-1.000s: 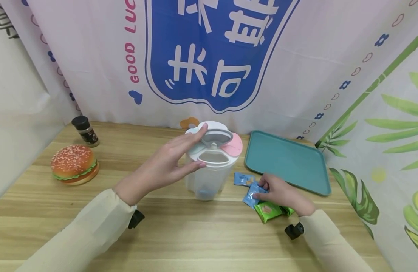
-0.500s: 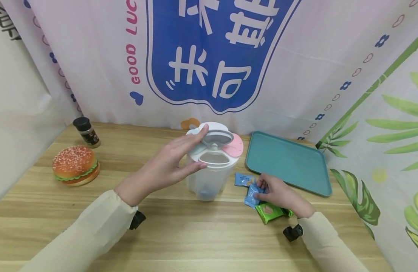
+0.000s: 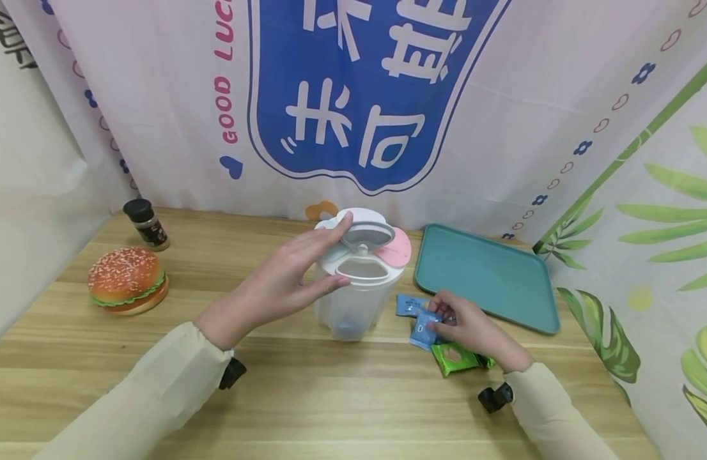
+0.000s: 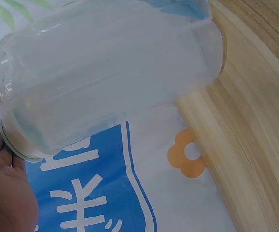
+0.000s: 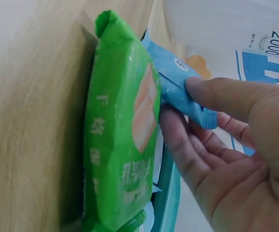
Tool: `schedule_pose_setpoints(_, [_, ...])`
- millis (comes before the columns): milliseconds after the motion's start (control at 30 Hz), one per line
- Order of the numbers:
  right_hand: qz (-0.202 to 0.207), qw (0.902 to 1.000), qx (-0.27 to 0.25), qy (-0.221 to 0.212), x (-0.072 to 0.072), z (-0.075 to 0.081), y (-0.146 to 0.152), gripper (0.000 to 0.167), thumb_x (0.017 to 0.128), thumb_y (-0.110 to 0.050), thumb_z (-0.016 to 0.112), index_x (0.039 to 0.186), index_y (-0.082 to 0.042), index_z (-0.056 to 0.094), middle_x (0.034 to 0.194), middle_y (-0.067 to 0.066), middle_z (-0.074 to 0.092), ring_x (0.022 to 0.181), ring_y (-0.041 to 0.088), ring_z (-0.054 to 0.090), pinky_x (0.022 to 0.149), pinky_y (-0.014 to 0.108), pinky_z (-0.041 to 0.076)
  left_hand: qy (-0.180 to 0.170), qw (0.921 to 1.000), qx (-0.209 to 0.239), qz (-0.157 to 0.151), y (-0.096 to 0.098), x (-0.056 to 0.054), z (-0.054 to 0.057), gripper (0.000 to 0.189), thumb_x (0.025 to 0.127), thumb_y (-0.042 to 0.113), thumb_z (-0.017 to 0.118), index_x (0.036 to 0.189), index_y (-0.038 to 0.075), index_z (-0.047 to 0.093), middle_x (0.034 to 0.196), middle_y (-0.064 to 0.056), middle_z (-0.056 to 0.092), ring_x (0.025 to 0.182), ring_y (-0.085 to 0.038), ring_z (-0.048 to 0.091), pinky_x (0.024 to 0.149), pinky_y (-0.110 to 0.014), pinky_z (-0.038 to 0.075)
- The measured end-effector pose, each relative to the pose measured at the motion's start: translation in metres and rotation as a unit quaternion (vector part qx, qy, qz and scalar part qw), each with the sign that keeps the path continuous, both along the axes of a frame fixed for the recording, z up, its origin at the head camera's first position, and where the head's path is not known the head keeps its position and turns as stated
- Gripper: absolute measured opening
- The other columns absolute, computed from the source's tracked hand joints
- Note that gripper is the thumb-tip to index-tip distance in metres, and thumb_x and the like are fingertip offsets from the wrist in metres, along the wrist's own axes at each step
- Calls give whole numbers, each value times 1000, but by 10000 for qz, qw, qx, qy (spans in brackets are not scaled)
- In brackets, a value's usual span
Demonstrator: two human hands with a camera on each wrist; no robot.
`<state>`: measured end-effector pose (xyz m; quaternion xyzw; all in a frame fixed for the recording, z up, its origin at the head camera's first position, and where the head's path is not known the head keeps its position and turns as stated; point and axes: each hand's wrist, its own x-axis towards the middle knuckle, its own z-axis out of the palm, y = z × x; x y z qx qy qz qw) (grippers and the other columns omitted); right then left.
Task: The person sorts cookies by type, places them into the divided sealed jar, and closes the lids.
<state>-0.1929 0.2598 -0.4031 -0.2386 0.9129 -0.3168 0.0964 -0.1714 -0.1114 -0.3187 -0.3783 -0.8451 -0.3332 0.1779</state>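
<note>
My left hand (image 3: 273, 287) spans the lid of a clear food storage container (image 3: 353, 306), index finger and thumb stretched out. The index finger lies beside a raised grey-white flap (image 3: 367, 236); the thumb touches the rim of the opening below it. Something blue shows in the bottom of the container, also in the left wrist view. My right hand (image 3: 465, 326) pinches a blue snack packet (image 5: 175, 77) between thumb and fingers. Another blue packet (image 3: 410, 305) lies just behind it. Beside the hand are green snack packets (image 3: 454, 358), one partly hidden by the wrist.
A teal tray (image 3: 491, 275) lies at the back right, close behind the packets. At the left stand a toy hamburger (image 3: 126, 278) and a black-capped seasoning jar (image 3: 146, 223). A printed cloth (image 3: 503, 128) hangs along the table's back edge.
The blue packet under my right fingers has shifted slightly left and is tilted up a little, with the fingertips moving the same way. The left hand and the container have stayed put.
</note>
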Motion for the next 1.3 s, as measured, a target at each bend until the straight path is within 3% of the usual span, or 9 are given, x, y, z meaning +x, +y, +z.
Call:
schedule_pose_setpoints(333, [187,9977,-652,3,1,-2,0,15,99,-9,71,112,-6,65,106,9,69,95,9,62,83,23,60,-21,10000,-2,7,0,1,0,87,95,25,79,166,14,31,160,-11,52,149,-33,51,122,-55,45])
schedule_pose_setpoints(500, [34,9957,-925,-30,2,0,-1,14,101,-8,69,114,-5,65,107,11,68,95,9,64,77,24,61,-50,10000,-8,9,0,0,-1,86,95,25,79,166,15,30,161,-10,52,150,-33,50,122,-55,45])
schedule_pose_setpoints(767, [-138,9911,-1275,367,2,19,-8,14,101,-5,67,114,-1,65,103,12,67,91,9,66,79,25,63,-35,10000,-2,6,0,0,-1,87,95,25,79,166,15,30,162,-11,51,150,-33,50,122,-55,45])
schedule_pose_setpoints(933, [-42,9782,-1796,1040,2,43,-13,14,99,4,66,113,3,65,99,14,65,87,7,63,74,18,61,-7,10000,6,35,0,0,0,87,95,25,80,166,15,31,160,-11,53,150,-34,50,122,-55,45])
schedule_pose_setpoints(1100, [35,9641,-2235,1435,5,66,-19,14,98,10,64,111,6,65,101,8,64,86,5,64,73,19,63,11,10000,7,34,1,0,-1,87,94,24,80,166,14,31,160,-12,53,149,-34,50,122,-55,45])
schedule_pose_setpoints(1300, [110,9324,-3060,1918,10,86,-33,17,95,18,61,110,13,63,107,-5,68,89,6,66,76,17,63,43,10000,18,-4,1,0,-2,87,94,23,80,166,13,31,160,-11,52,149,-34,50,122,-55,45])
